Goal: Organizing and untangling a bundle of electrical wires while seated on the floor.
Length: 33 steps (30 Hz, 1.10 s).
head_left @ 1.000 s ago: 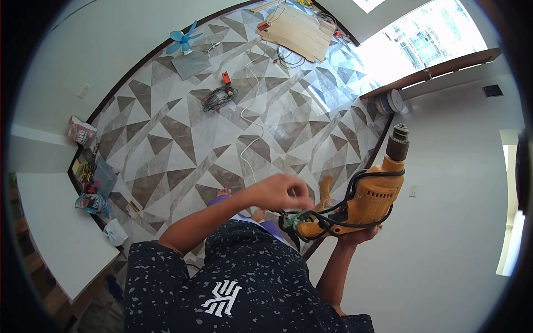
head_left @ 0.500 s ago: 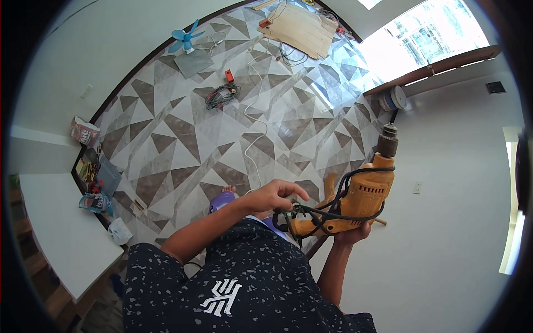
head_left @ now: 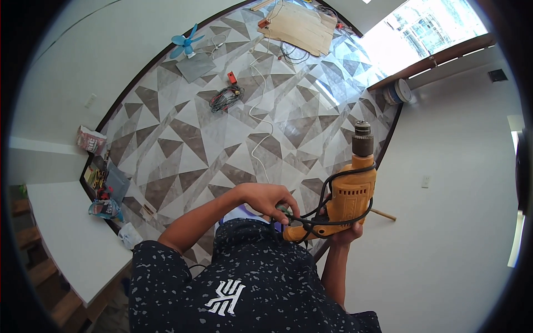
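Observation:
A yellow power drill (head_left: 351,204) is held up in front of me to the right, its dark metal chuck (head_left: 363,139) pointing away. Around its body and handle loops a black power cord (head_left: 327,188). My right hand (head_left: 348,234) is closed around the drill's body from below and behind. At the handle end, the fingers of my left hand (head_left: 270,201) are closed on the cord, beside a small greenish piece that I cannot make out. Beyond the drill's right side sticks out a thin yellowish rod (head_left: 384,215).
On the patterned tile floor lie a coiled cable with an orange box (head_left: 226,97), a blue fan (head_left: 185,42) and a wooden board (head_left: 300,28). Bags and tools (head_left: 105,208) line the left wall. A white wall (head_left: 433,233) rises close on my right; a spool (head_left: 397,92) stands beyond.
The drill has shifted left and now points more straight ahead. My left hand has gone from loosely spread fingers to a closed hold on the cord.

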Tool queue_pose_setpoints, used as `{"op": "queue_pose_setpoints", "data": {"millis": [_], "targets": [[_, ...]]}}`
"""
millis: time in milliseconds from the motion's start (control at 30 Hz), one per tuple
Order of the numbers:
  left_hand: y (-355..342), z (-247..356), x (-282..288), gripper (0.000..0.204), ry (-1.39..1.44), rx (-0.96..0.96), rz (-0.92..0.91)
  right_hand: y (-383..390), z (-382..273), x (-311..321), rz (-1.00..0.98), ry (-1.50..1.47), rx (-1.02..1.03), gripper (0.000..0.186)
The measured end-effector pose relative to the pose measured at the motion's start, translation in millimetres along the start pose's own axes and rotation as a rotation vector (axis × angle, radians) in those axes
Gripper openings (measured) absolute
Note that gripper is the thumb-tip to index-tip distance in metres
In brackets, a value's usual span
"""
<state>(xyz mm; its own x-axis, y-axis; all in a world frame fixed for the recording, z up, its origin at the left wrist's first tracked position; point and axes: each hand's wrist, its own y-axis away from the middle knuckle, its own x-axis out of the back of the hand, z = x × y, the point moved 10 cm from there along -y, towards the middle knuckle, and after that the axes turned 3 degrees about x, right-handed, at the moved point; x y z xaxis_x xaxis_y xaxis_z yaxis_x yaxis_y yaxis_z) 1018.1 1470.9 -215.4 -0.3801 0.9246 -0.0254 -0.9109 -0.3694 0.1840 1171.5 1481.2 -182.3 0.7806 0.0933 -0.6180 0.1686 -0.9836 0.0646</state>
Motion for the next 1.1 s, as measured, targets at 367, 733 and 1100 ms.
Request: {"op": "queue_pose_setpoints", "data": {"millis": [367, 733, 1100], "targets": [[18, 10, 14, 0.045, -0.209, 0.106, 0.543, -3, -1, -7, 0.023, 0.036, 0.04, 0.09], [52, 22, 11, 0.025, -0.266, -0.043, 0.7, 1, 21, 10, 0.041, -0.034, -0.008, 0.086], [31, -35, 38, 0.042, -0.351, 0.365, 0.826, -3, 22, 10, -0.024, -0.082, -0.013, 0.082]]}}
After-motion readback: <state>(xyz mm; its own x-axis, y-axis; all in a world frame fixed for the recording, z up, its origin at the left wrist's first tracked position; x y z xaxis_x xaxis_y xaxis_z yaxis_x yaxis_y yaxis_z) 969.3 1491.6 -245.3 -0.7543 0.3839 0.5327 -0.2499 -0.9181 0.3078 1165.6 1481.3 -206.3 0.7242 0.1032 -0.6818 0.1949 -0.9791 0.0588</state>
